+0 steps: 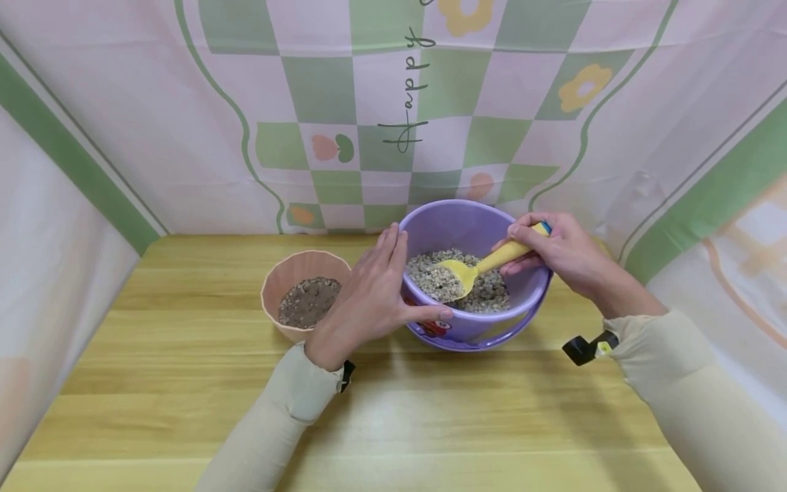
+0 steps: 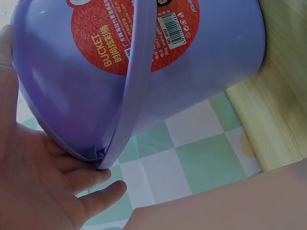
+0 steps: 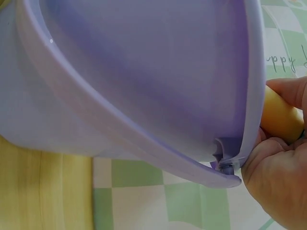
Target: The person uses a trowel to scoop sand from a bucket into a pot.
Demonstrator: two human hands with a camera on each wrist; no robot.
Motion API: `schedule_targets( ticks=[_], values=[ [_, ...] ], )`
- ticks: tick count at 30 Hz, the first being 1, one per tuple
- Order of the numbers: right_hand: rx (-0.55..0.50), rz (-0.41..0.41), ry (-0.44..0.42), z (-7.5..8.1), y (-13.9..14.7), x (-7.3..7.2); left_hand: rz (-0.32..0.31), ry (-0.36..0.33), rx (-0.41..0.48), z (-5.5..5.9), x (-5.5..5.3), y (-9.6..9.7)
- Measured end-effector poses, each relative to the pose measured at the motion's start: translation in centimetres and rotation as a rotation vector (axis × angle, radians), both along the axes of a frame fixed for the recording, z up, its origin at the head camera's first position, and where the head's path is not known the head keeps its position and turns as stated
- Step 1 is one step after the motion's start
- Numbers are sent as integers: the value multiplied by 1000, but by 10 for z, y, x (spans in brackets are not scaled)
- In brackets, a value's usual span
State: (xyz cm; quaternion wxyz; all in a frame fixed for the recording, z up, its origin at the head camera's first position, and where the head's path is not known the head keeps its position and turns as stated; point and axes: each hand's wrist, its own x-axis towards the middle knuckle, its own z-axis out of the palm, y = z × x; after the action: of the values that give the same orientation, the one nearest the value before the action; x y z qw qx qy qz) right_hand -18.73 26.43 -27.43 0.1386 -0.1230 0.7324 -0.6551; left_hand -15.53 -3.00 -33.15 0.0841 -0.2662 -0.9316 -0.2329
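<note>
A purple bucket (image 1: 458, 219) holds a layer of small grey gravel (image 1: 494, 290). My right hand (image 1: 556, 249) grips the handle of a yellow toy shovel (image 1: 501, 256), whose blade dips into the bucket with gravel on it. Only the yellow handle (image 3: 280, 117) shows beyond the rim in the right wrist view. Against the bucket's left side rests my left hand (image 1: 375, 294), its fingers fairly straight and its thumb along the near rim. To its left stands a pink fluted bowl (image 1: 273, 287) with gravel and murky brown contents (image 1: 307, 301), partly hidden by that hand.
Bucket and bowl stand on a wood-grain table (image 1: 184, 403), near its back edge. Behind them hangs a green-and-white checked cloth (image 1: 320, 89). The bucket's carrying handle (image 1: 504, 335) hangs down at the near side.
</note>
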Motion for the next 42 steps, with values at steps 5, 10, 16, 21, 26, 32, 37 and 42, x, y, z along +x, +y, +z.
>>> schedule_targets(
  ticks=[5, 10, 16, 21, 26, 32, 37, 42],
  values=[
    [-24, -2, -10, -1, 1, 0, -1, 2, -6, 1, 0, 0],
    [-38, -3, -17, -1, 1, -1, 3, 4, -11, 1, 0, 0],
    [-33, -2, -16, 1, 1, -2, 2, 15, -12, 1, -1, 0],
    [-41, -4, -10, 1, 1, -1, -2, 25, -8, 0, -1, 0],
    [-65, -7, -13, 1, 3, 0, -2, 16, 2, 0, -1, 0],
    [-123, 15, -5, -2, 5, -1, -3, -5, 18, 0, -1, -1],
    [-128, 10, 9, -3, 6, -1, -5, 1, 31, -1, -1, -1],
    [-179, 27, 7, -4, 8, -1, -6, 0, 37, -1, -1, -1]
  ],
)
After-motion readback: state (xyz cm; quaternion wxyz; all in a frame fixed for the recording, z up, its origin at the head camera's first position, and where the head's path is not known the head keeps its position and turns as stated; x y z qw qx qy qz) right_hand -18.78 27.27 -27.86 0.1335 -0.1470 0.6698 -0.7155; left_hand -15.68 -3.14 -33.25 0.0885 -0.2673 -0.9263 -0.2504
